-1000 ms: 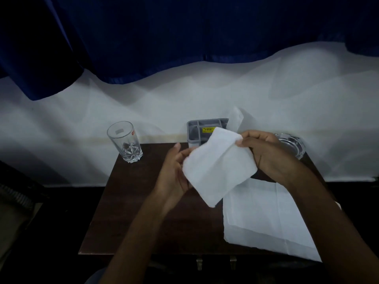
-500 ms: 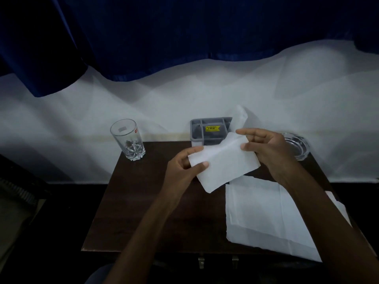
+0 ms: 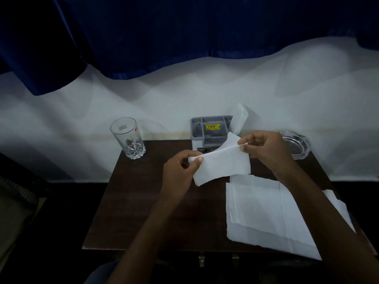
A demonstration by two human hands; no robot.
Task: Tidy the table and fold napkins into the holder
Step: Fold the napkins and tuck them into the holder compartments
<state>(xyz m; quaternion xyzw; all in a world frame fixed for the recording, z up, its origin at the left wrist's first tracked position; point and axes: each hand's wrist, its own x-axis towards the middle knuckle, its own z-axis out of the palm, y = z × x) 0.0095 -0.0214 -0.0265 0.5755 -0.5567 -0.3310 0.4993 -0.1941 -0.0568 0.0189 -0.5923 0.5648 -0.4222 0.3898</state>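
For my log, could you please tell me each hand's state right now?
Left hand: pinches the folded white paper napkin.
Right hand: pinches the same napkin.

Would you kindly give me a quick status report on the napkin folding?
Left hand and right hand each pinch the held napkin, partly folded, above the table. Holder just behind, tucked napkin at its right side. Nothing between.
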